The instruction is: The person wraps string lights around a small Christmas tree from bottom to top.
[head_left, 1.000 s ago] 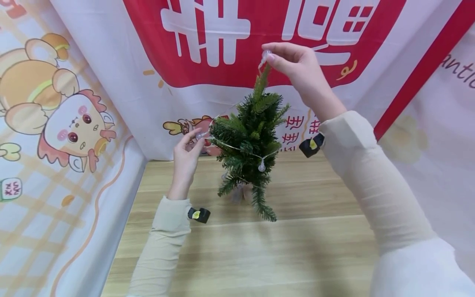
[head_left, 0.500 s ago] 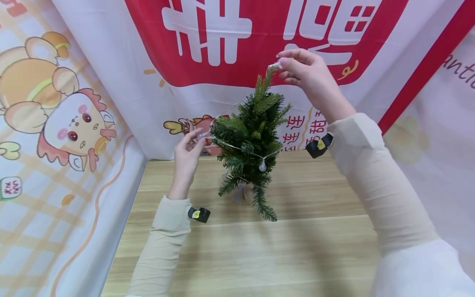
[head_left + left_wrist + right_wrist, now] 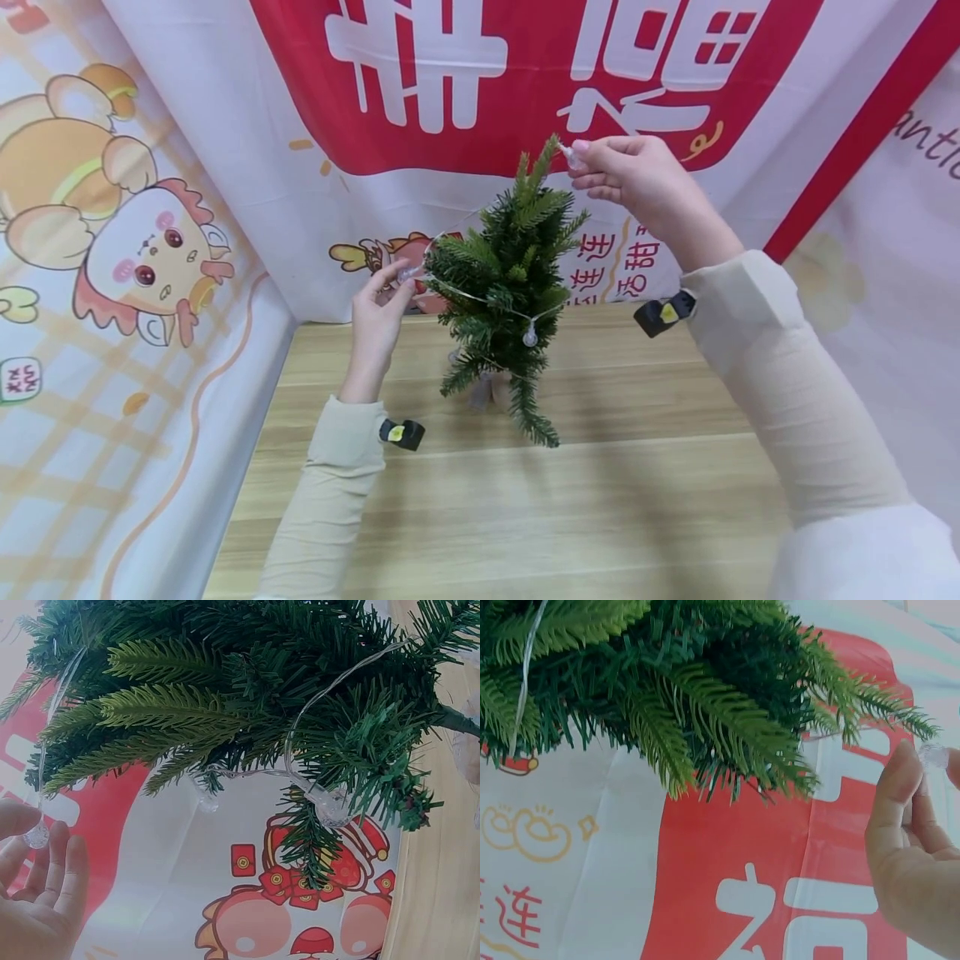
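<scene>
A small artificial Christmas tree (image 3: 517,258) stands upright on the wooden table, a string of lights wound around it. At the tree's left side my left hand (image 3: 377,321) pinches one clear bulb (image 3: 36,835) of the string between thumb and fingers. Up by the treetop, on its right, my right hand (image 3: 637,179) pinches another clear bulb (image 3: 573,157), its wire reaching to the top twig. A third bulb (image 3: 530,335) hangs free at the tree's front. In the left wrist view, the wire (image 3: 291,742) runs across the branches to a bulb (image 3: 330,808) among the needles.
Behind the tree hangs a white cloth backdrop with a large red panel (image 3: 525,125) and white characters. Printed cloth (image 3: 150,242) walls the left side, another sheet (image 3: 877,250) the right. The wooden table top (image 3: 480,517) extends in front of the tree.
My right hand has carried its bulb from above the treetop down and to the right, passing behind or around the tip. The left hand keeps its place with its bulb.
</scene>
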A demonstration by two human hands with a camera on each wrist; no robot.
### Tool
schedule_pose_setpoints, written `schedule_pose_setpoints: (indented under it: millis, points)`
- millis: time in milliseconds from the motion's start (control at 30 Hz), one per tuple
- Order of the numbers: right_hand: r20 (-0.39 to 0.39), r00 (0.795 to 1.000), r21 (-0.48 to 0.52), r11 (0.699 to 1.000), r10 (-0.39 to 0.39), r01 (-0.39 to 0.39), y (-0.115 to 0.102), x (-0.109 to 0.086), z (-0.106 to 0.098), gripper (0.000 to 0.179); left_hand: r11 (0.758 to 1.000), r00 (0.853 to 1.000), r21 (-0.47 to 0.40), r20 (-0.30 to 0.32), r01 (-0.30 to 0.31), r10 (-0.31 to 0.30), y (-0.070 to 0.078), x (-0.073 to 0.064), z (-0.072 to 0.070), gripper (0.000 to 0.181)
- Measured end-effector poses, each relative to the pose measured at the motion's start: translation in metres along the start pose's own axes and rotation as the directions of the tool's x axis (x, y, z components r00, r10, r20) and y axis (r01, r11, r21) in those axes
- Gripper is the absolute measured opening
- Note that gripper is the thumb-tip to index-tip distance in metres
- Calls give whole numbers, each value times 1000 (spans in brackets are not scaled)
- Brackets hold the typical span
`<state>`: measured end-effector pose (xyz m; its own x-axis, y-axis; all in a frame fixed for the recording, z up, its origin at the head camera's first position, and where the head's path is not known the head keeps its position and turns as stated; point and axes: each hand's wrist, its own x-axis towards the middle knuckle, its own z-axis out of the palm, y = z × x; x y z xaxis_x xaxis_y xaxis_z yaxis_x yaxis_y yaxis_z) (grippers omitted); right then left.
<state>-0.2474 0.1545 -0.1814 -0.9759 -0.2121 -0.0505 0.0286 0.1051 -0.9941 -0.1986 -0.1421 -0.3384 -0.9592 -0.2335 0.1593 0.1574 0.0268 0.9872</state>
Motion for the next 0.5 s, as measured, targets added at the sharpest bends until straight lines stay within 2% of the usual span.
schedule_pose_setpoints:
  millis: [133, 200, 333, 500]
  points:
    - [30, 1000, 70, 998, -7, 5, 1, -4, 3, 27, 1000, 1000, 3, 4, -2, 2, 0, 0, -1, 36]
    - [29, 1000, 72, 997, -5, 3, 1, -5, 4, 26, 1000, 1000, 6, 3, -2, 2, 0, -1, -1, 36]
    - [11, 1000, -37, 999, 21, -21, 1, -5, 5, 37, 1000, 1000, 10, 5, -7, 7, 0, -1, -1, 35]
    - [28, 999, -174, 984, 44, -38, 3, -6, 4, 43, 1000, 1000, 5, 5, -14, 14, 0, -1, 0, 35]
